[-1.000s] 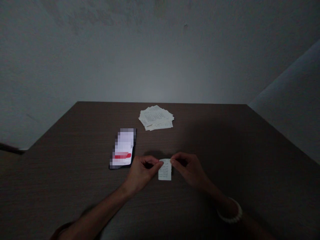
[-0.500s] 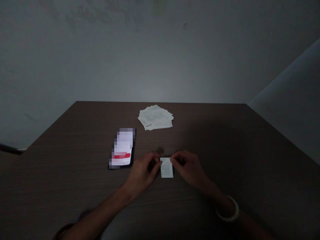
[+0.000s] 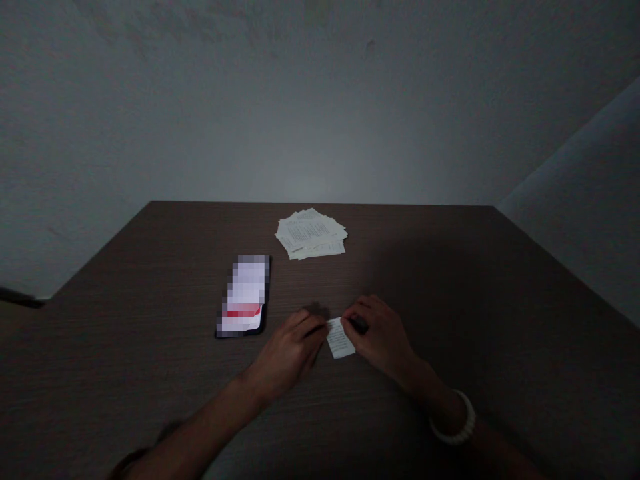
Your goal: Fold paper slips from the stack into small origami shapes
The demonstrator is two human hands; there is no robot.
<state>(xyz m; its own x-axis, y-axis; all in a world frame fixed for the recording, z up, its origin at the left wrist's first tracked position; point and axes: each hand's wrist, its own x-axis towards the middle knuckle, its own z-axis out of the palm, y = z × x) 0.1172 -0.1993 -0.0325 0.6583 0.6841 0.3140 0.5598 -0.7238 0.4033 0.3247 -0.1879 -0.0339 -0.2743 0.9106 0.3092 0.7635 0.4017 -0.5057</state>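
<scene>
Paper slip [image 3: 339,342], near-middle of the bench [image 3: 450,267]
I've got the right hand [image 3: 381,335] pinching its far edge; left hand [image 3: 290,351] at the far-left corner, can't tell if gripping. Phone [image 3: 246,287] left, wide room right.

We see a dark brown wood-grain table [image 3: 135,287]. On it we find a fanned, overlapping pile of printed papers [image 3: 311,233] near the far edge and, nearer us to the left, a smartphone [image 3: 246,287], screen up and lit. We cannot tell whether the small printed slip [image 3: 341,341] rests on the tabletop.
</scene>
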